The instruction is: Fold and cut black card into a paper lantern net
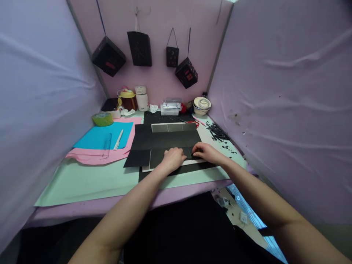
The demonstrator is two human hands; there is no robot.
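A large sheet of black card (pixel 165 139) lies on the table, with cut slits and pale lines along its front and back strips. My left hand (pixel 174 157) rests on the card's front strip, its fingers curled down near the front edge. Just to the right, my right hand (pixel 205 151) is closed, thumb and fingers pinched together at the same strip beside a pale line. Whether a small piece is between those right fingertips is hidden. White paper and more black paper show beneath the card along its front edge.
At left lie blue paper (pixel 93 136), pink paper (pixel 82 156), a clear ruler (pixel 106 143), a white pen-shaped tool (pixel 118 139) and green tape (pixel 102 119). Red-handled scissors (pixel 195 123) and black scraps (pixel 217 132) are at right. Black boxes (pixel 109 56) hang behind; fabric walls flank the table.
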